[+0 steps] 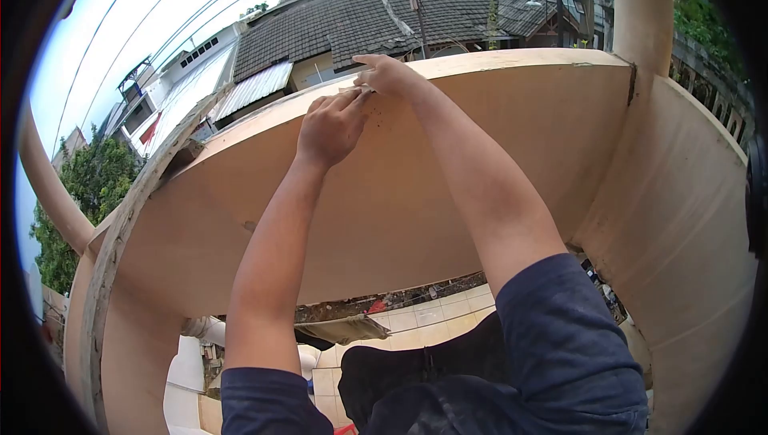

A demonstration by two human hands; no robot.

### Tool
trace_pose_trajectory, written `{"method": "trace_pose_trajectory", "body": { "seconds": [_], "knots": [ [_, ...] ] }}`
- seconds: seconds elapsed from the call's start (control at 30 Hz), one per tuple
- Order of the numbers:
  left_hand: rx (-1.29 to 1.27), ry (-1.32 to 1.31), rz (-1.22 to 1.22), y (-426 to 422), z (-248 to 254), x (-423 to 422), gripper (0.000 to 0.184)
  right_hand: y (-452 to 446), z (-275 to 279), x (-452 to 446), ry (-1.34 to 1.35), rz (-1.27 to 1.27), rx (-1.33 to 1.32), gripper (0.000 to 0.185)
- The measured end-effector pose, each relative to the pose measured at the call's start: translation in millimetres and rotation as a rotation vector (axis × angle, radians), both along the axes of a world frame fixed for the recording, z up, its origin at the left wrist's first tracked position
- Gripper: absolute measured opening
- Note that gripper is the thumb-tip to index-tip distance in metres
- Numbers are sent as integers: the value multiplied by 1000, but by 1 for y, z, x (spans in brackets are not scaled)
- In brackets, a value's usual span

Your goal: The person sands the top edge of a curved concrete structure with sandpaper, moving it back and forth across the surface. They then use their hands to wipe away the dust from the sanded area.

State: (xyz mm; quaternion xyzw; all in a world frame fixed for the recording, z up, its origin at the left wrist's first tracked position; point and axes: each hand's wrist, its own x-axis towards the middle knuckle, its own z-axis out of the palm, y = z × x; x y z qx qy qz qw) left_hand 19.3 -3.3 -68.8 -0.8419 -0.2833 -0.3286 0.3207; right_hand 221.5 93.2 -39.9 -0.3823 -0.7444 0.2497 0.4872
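Note:
Both of my hands meet at the top edge of a peach-painted parapet wall [480, 131], arms stretched forward. My left hand [330, 127] is closed, its fingers curled together against the upper edge. Just right of it and slightly higher, my right hand [390, 77] bends over the ledge [512, 61], one finger pointing left and the others curled in. A small pale and dark bit shows between the two hands, too small to name. Dark specks mark the wall face right below them.
At the right, a round column [642, 11] rises beside a side wall [680, 171]. A rough concrete edge [120, 227] curves along the left. Below are a tiled floor [448, 311] and a draped cloth [344, 329]. Tiled roofs [320, 31] and overhead wires lie beyond.

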Motion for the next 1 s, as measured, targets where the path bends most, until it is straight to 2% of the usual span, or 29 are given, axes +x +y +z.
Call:
{"method": "trace_pose_trajectory", "body": {
  "seconds": [0.1, 0.17, 0.2, 0.27, 0.3, 0.33, 0.37, 0.43, 0.47, 0.6, 0.67, 0.73, 0.83, 0.93, 1.0],
  "knots": [
    [-33, 87, 72, -6, 21, 11, 49, -8, 22, 4, -500, -265, -145, 58],
    [-17, 221, 255, -13, 31, 26, 50, -19, 42, 5, -866, -460, -271, 63],
    [-61, 233, 304, -8, 34, 32, 63, -30, 44, 14, -873, -506, -257, 63],
    [-52, 195, 362, -11, 36, 47, 68, -42, 44, 30, -880, -556, -235, 63],
    [-62, 156, 421, -13, 34, 55, 74, -43, 42, 32, -726, -586, -204, 65],
    [-242, 176, 518, -21, 44, 66, 84, -42, 37, 32, -578, -607, -179, 68],
    [-258, 166, 523, -17, 42, 69, 84, -40, 37, 31, -595, -598, -185, 68],
    [-230, 131, 571, -19, 41, 76, 90, -33, 34, 28, -637, -738, -240, 72],
    [-434, 206, 650, -24, 52, 83, 95, -33, 33, 27, -662, -779, -245, 72],
    [-268, 139, 548, 4, 34, 74, 96, -37, 33, 24, -746, -815, -262, 66],
    [-437, 149, 593, -1, 42, 66, 101, -37, 32, 24, -723, -844, -250, 66],
    [-439, 161, 608, -6, 49, 57, 103, -34, 26, 24, -681, -880, -178, 70],
    [-427, 217, 607, 3, 55, 28, 113, -28, 26, 24, -673, -890, -209, 75],
    [-576, 316, 867, 1, 76, 18, 125, -30, 25, 23, -670, -907, -226, 78],
    [-641, 247, 858, 14, 77, 26, 126, -27, 28, 21, -666, -915, -233, 78]
  ]
}}
